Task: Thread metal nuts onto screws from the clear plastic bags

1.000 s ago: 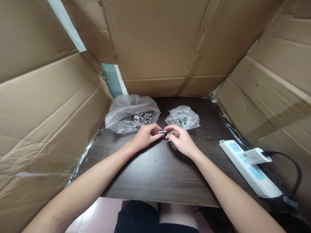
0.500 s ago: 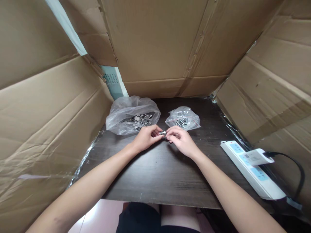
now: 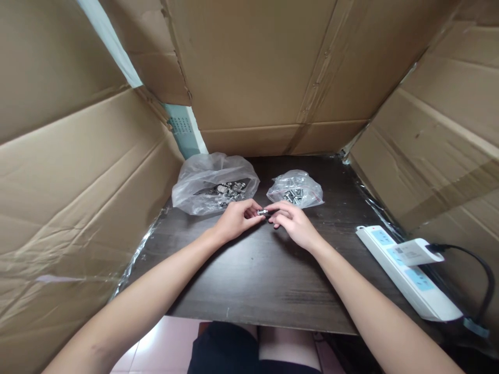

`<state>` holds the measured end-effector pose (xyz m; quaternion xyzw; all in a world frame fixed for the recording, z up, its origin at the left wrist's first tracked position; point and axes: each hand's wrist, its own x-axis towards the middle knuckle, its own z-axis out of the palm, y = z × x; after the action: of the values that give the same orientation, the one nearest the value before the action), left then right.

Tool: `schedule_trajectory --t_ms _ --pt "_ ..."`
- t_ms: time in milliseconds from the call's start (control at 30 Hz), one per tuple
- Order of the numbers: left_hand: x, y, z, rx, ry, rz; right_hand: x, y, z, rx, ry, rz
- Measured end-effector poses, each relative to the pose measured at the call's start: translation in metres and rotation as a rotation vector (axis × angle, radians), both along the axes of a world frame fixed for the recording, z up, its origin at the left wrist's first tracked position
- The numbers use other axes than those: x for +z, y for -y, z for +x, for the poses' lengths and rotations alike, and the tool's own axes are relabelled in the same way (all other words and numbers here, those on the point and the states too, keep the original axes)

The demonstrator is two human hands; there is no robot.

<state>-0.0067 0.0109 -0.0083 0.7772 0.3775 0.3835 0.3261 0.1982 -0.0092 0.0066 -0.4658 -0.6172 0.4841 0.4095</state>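
A small silvery metal bolt-like piece [image 3: 262, 212] lies level between my two hands, just above the dark table. My left hand [image 3: 239, 218] pinches its left end between thumb and fingers. Close to the other end is my right hand [image 3: 290, 221], its fingers curved and slightly apart around the tip; whether they touch it is hard to see. Behind my left hand, a large clear plastic bag [image 3: 191, 192] lies with its mouth facing me and round-headed metal fittings [image 3: 230, 191] inside. Beyond my right hand sits a smaller zip bag [image 3: 312, 192] with several metal screws [image 3: 293, 196].
Cardboard walls [image 3: 257, 67] enclose the table [image 3: 249, 280] at the left, back and right. A white power strip [image 3: 409, 275] lies along the right side, with a plugged-in white adapter [image 3: 415, 253] and a black cable [image 3: 481, 265].
The fingers of my right hand have loosened and spread a little at the tip of the bolt-like piece, showing more of it. My left hand keeps its pinch.
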Motion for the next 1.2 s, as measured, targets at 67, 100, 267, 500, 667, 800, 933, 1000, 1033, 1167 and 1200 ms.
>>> schedule_trajectory --t_ms 67,100,267,500,667,800,933,1000,1033,1167,1200 --pt "0.0000 0.0000 0.0000 -0.001 -0.003 -0.006 0.0007 0.0004 -0.0005 0.014 0.007 0.010" --pt "0.0002 0.0001 0.0000 0.001 -0.007 -0.009 0.0011 0.0006 -0.0007 0.011 0.003 0.004" --pt "0.0018 0.0006 -0.0003 -0.005 -0.025 -0.020 0.0018 0.0005 -0.0005 0.019 0.010 0.010" --pt "0.0018 0.0010 -0.0003 0.004 -0.037 -0.020 0.0002 -0.0004 -0.0008 -0.021 0.011 -0.037" --pt "0.0022 0.0014 0.0001 -0.006 -0.030 -0.031 -0.0046 -0.0013 -0.0014 0.013 0.029 0.032" --pt "0.0011 0.0011 0.0002 -0.008 -0.019 -0.039 -0.0068 -0.0027 -0.0005 0.002 0.095 0.070" --pt "0.0019 0.0016 -0.0005 -0.005 -0.029 -0.045 -0.0056 -0.0029 -0.0006 -0.008 0.112 0.021" --pt "0.0025 0.0020 -0.0006 -0.003 -0.033 -0.046 -0.0051 -0.0026 -0.0014 -0.008 0.112 0.017" --pt "0.0027 0.0021 -0.0006 -0.005 -0.036 -0.043 -0.0050 -0.0023 -0.0021 -0.010 0.110 0.028" --pt "0.0021 0.0012 0.0007 -0.011 -0.037 -0.015 -0.0041 0.0009 -0.0051 -0.016 0.131 0.132" --pt "0.0018 0.0010 0.0010 -0.010 -0.035 -0.008 -0.0033 0.0023 -0.0058 -0.012 0.152 0.167"
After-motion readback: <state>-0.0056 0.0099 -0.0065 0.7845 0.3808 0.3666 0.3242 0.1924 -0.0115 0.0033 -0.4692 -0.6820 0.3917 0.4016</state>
